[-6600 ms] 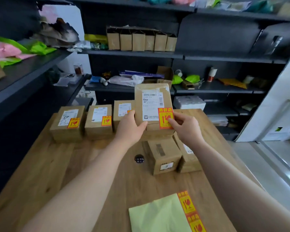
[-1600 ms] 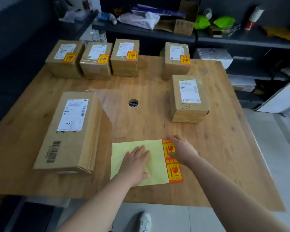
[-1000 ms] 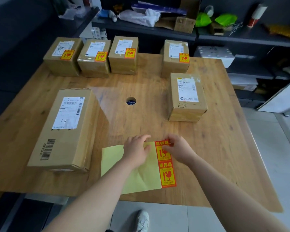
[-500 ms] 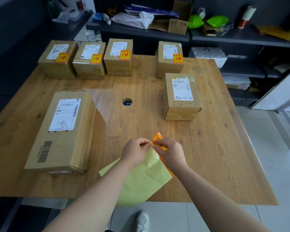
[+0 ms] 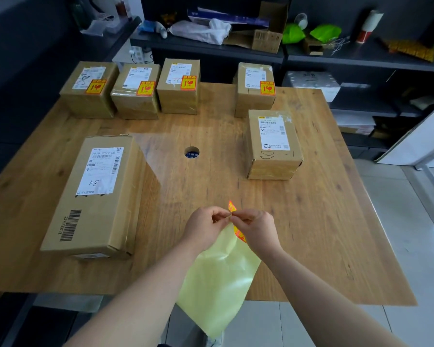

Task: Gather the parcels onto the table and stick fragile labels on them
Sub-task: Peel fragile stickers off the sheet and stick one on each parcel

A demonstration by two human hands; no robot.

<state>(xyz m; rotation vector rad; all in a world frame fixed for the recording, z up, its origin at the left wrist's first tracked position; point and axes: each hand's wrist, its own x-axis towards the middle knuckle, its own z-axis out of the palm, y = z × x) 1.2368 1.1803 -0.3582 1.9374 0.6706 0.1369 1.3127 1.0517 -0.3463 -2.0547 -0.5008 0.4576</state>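
Above the near edge of the wooden table (image 5: 311,221), my left hand (image 5: 204,227) pinches the top corner of a yellow-green backing sheet (image 5: 218,279) that hangs down. My right hand (image 5: 257,227) pinches a red and yellow fragile label (image 5: 232,206) at that same corner. A long parcel (image 5: 95,196) without a fragile label lies at the left. A smaller parcel (image 5: 273,144), also unlabelled, sits at the right. Several parcels along the far edge carry fragile labels, among them one at the far left (image 5: 89,88) and one at the far right (image 5: 256,87).
A round hole (image 5: 191,152) sits in the table's middle. Dark shelves (image 5: 211,48) behind hold bags, a cardboard box and clutter. A white foam box (image 5: 311,82) stands beyond the far right corner. Tiled floor lies to the right.
Both hands lifted the sheet off the table, and it now hangs from its top corner. The right hand's fingers have closed on the top label at that corner.
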